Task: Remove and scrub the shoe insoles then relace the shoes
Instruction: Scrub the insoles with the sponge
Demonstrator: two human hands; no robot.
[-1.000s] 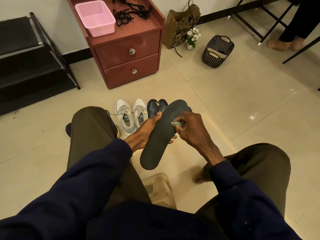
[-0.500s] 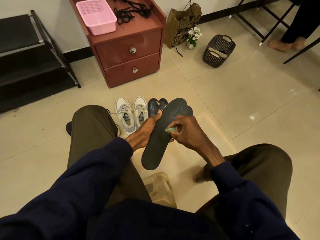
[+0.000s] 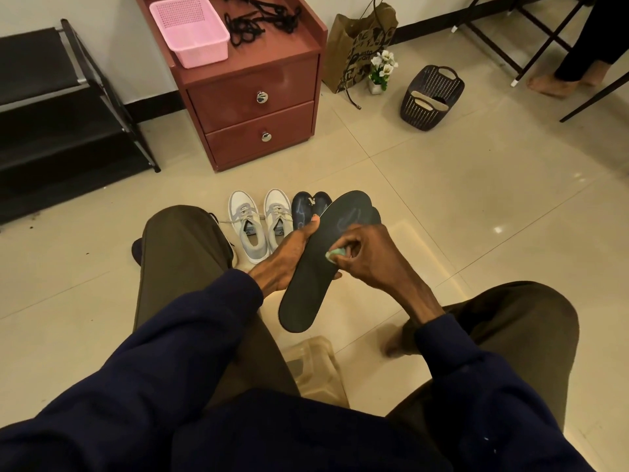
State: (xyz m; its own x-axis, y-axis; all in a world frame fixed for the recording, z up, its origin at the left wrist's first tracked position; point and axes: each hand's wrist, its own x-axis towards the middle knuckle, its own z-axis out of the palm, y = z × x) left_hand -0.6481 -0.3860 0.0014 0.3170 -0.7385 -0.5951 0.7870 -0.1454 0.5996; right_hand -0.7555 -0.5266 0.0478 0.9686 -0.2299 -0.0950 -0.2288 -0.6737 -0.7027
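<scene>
The dark insole (image 3: 316, 267) is held up above the floor (image 3: 442, 206) between the person's knees, near the middle of the view. Its heel end is at 6 o'clock and its toe end tips toward 1 o'clock. The left hand (image 3: 284, 258) grasps it from the 9 o'clock side, with the thumb hooked over the edge and the fingers beneath. The right hand (image 3: 369, 257) comes in from 3 o'clock, fingers curled round a small green scrub pad (image 3: 332, 255) that touches the insole's upper face — pale smears show on the toe part.

On the floor at 11 o'clock stand white-and-grey sneakers (image 3: 262, 223) with laces in. Just beside them, at 12 o'clock, are dark shoes (image 3: 308, 207), partly hidden by the insole. Farther off at 11 o'clock a red-brown counter (image 3: 252, 97) with two drawers carries a pink basket (image 3: 190, 32) and a tangle of black laces (image 3: 262, 18). A paper bag (image 3: 357, 42) and white flowers (image 3: 383, 68) sit at 1 o'clock. A dark basket (image 3: 430, 97) holding pale insoles sits at 2 o'clock, and a black shoe rack (image 3: 51, 114) at 10 o'clock. At 6 o'clock — under the heel end — is a clear stool (image 3: 316, 366).
</scene>
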